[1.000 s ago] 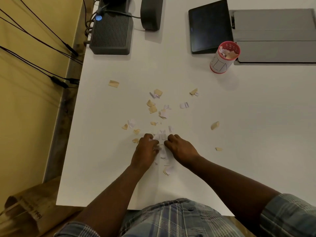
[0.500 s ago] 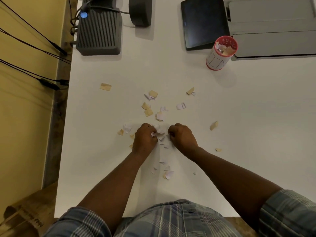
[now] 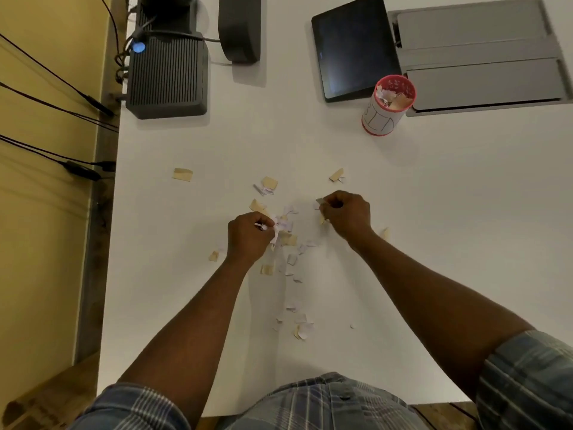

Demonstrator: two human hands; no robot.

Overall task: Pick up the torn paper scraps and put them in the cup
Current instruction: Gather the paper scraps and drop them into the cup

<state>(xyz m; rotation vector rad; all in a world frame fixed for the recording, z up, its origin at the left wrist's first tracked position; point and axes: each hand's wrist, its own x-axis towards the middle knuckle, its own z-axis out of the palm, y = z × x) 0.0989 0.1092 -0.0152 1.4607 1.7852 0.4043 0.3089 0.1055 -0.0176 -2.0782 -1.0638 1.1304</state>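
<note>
Both hands (image 3: 249, 235) (image 3: 347, 214) clutch scraps (image 3: 283, 226) mid-table (image 3: 434, 212).

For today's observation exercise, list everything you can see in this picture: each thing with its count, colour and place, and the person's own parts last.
table: one, white, fills most of the view
paper scraps: many, tan and white, scattered mid-table, thickest between the hands
stray scrap: one, tan, apart to the left
cup: one, white with red rim, upright near the tablet, already holding scraps
tablet: one, black, far side, screen dark
grey panel: one, far right corner
ribbed box: one, dark grey, far left, blue light on top
dark stand: one, beside the ribbed box
cables: several, black, over the yellow surface at left
left hand: closed on white scraps
right hand: closed on scraps
sleeves: plaid, blue-grey
</note>
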